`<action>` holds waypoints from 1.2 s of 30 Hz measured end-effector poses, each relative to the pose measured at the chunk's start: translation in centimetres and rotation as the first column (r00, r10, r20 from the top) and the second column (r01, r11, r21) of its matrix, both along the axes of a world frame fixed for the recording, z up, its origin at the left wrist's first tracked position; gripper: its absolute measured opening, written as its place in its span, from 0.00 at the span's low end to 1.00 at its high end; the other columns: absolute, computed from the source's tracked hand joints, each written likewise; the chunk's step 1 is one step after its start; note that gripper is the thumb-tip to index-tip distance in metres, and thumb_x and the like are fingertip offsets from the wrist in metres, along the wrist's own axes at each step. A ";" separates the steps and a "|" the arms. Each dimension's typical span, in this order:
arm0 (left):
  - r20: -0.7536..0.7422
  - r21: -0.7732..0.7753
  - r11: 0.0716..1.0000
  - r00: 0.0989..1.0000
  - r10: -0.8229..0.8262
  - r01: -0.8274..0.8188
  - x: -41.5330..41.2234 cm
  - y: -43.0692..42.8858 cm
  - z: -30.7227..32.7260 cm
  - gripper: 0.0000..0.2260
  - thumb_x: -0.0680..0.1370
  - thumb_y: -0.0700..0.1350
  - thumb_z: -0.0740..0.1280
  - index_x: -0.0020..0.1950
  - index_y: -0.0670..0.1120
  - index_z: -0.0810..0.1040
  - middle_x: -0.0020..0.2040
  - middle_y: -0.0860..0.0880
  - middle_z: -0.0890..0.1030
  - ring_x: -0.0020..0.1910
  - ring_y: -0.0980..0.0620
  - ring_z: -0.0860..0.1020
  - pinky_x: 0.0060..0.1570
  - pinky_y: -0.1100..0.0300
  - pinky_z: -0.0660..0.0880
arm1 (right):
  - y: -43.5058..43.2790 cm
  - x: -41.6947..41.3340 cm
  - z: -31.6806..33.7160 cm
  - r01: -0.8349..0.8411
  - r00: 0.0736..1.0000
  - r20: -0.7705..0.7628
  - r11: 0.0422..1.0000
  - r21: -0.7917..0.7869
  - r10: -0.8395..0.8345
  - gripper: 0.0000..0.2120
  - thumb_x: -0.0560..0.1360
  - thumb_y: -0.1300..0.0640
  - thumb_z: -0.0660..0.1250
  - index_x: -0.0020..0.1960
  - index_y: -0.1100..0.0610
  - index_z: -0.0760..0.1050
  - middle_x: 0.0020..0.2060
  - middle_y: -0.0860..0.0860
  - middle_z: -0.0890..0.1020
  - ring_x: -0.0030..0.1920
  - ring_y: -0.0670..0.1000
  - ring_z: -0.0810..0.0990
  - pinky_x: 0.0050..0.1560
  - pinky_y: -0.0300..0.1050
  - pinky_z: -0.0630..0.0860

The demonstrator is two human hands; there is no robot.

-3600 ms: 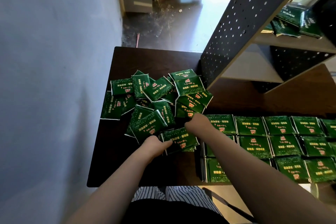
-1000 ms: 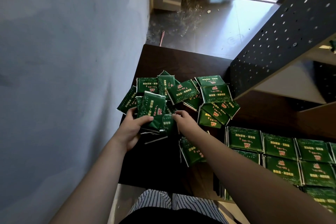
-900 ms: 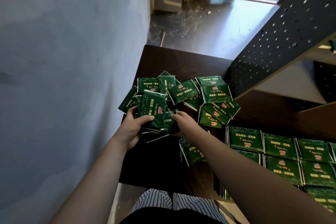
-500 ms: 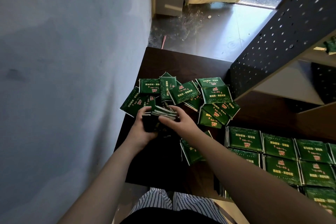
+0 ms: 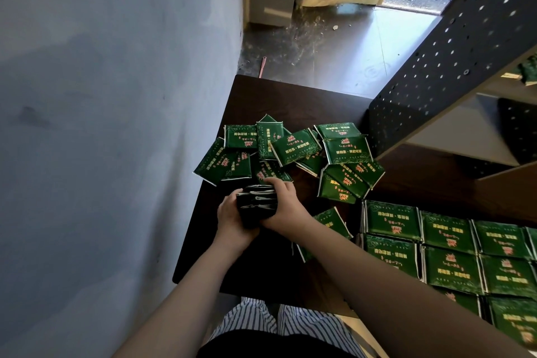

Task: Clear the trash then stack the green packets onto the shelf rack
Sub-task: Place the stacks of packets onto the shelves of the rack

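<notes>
The left hand (image 5: 234,222) and the right hand (image 5: 287,211) are clamping a small stack of green packets (image 5: 257,205) between them. The fingers of both hands are curling round its ends, just above the dark table (image 5: 279,99). Just beyond the fingertips, a loose pile of packets (image 5: 293,150) is lying jumbled. To the right of the fingers, neat rows of packets (image 5: 447,244) are covering the table, and a stray packet (image 5: 332,222) is lying partly under the right forearm. Farther beyond and to the right, the shelf rack (image 5: 453,58) is standing with its perforated panel beside the pile. A blue-grey wall (image 5: 101,96) is running close along the left.
</notes>
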State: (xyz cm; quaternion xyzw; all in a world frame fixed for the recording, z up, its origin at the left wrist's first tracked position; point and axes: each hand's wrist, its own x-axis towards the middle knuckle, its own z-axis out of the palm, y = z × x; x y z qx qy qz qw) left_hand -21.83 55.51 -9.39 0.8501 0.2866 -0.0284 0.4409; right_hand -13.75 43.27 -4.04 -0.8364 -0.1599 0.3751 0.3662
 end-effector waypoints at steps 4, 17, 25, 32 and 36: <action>-0.064 0.172 0.976 0.990 -0.123 0.133 0.5 0.2 -1.5 0.35 0.67 0.58 0.67 0.73 0.49 0.71 0.72 0.50 0.71 0.73 0.44 0.67 0.74 0.48 0.61 | 0.1 0.1 0.0 0.002 1.000 -0.009 1.000 -0.003 -0.002 0.43 0.68 0.58 0.78 0.75 0.46 0.58 0.68 0.51 0.61 0.66 0.51 0.69 0.70 0.46 0.68; -0.461 0.341 0.779 0.816 -0.349 0.526 -0.4 2.9 2.3 0.38 0.75 0.50 0.66 0.80 0.56 0.48 0.67 0.47 0.64 0.65 0.45 0.65 0.65 0.52 0.62 | -1.1 0.8 -1.1 0.044 0.995 -0.087 0.995 -0.086 -0.051 0.42 0.65 0.58 0.81 0.73 0.49 0.63 0.68 0.50 0.67 0.68 0.53 0.69 0.69 0.55 0.73; -0.277 0.482 0.714 0.861 -0.426 0.508 -2.4 1.2 0.4 0.34 0.74 0.47 0.68 0.78 0.55 0.60 0.66 0.46 0.70 0.64 0.44 0.69 0.62 0.48 0.67 | -0.7 0.5 -1.0 -0.161 0.973 0.132 0.967 -0.197 0.189 0.49 0.69 0.65 0.74 0.78 0.41 0.51 0.71 0.50 0.63 0.64 0.54 0.72 0.57 0.49 0.80; 0.025 -0.001 1.000 0.999 -0.019 0.019 -3.5 2.1 -0.6 0.41 0.68 0.34 0.73 0.77 0.53 0.62 0.71 0.49 0.65 0.67 0.51 0.67 0.66 0.57 0.68 | -0.6 0.5 -1.8 -0.162 0.978 0.083 0.951 -0.263 0.189 0.36 0.73 0.62 0.71 0.76 0.50 0.60 0.68 0.53 0.66 0.65 0.56 0.72 0.63 0.51 0.76; 0.037 -0.129 0.991 0.999 -0.035 0.039 -2.6 1.2 -0.5 0.43 0.68 0.34 0.72 0.78 0.52 0.57 0.71 0.48 0.62 0.67 0.51 0.65 0.66 0.59 0.65 | -0.1 0.2 -1.9 -0.129 0.988 0.056 0.963 -0.236 0.146 0.39 0.73 0.62 0.72 0.77 0.51 0.56 0.69 0.54 0.66 0.64 0.56 0.73 0.64 0.48 0.75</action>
